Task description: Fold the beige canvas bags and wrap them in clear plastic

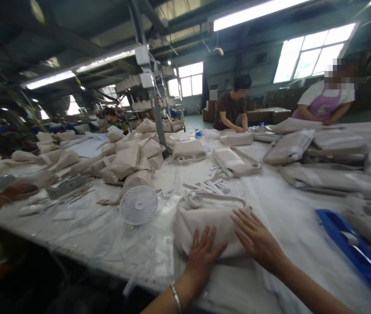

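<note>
A beige bag (218,218) lies in front of me near the table's edge, its rolled strap (194,200) on the far side. My left hand (204,252) rests on the near left part of the bag with its fingers spread. On the bag's right end lies my right hand (254,233), fingers stretched out flat. Neither hand grips anything. Under the bag is some pale sheet material, partly hidden by my arms.
A small white fan (139,205) stands left of the bag. White strips (216,186) lie beyond it. Piled beige bags (125,161) sit at left, more bags (339,176) at right beside a blue tape dispenser (352,248). Co-workers (233,107) stand across the table; another's hand (13,190) is at left.
</note>
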A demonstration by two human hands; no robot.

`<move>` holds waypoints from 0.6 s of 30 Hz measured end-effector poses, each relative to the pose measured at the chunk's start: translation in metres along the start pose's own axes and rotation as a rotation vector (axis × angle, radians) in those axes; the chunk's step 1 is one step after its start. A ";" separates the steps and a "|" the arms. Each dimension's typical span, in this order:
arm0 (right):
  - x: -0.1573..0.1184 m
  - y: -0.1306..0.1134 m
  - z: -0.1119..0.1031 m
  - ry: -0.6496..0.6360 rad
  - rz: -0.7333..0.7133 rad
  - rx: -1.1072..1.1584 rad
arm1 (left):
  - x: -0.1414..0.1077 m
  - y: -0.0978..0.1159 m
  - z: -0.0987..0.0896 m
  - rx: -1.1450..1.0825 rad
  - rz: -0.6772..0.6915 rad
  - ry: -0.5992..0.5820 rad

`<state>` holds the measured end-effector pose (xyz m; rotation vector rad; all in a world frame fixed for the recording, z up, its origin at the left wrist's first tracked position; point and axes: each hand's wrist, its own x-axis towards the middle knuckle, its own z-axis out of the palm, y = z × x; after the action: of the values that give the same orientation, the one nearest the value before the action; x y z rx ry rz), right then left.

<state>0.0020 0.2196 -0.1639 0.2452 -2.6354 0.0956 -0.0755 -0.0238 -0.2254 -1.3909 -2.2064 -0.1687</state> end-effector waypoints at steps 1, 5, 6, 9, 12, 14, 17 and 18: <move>0.011 -0.001 0.004 0.015 0.034 -0.017 | 0.001 0.001 -0.002 -0.010 -0.003 -0.028; 0.024 -0.008 0.037 -0.003 0.044 -0.059 | 0.005 -0.001 -0.017 -0.031 0.032 -0.116; 0.022 -0.009 0.043 -0.024 0.043 -0.064 | 0.004 -0.004 -0.023 -0.021 0.046 -0.124; 0.016 -0.009 0.047 -0.062 0.046 -0.061 | -0.006 -0.020 -0.042 0.056 -0.006 -0.133; 0.016 -0.008 0.041 -0.073 0.040 -0.057 | -0.023 -0.039 -0.046 0.112 -0.069 -0.150; 0.016 -0.009 0.039 -0.075 0.036 -0.059 | -0.034 -0.045 -0.039 0.113 -0.083 -0.152; 0.016 -0.011 0.039 -0.075 0.043 -0.060 | -0.040 -0.043 -0.030 0.098 -0.126 -0.177; 0.016 -0.011 0.040 -0.076 0.046 -0.061 | -0.039 -0.041 -0.031 0.084 -0.137 -0.198</move>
<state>-0.0283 0.2016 -0.1909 0.1713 -2.7153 0.0220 -0.0869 -0.0858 -0.2108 -1.2577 -2.4426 0.0146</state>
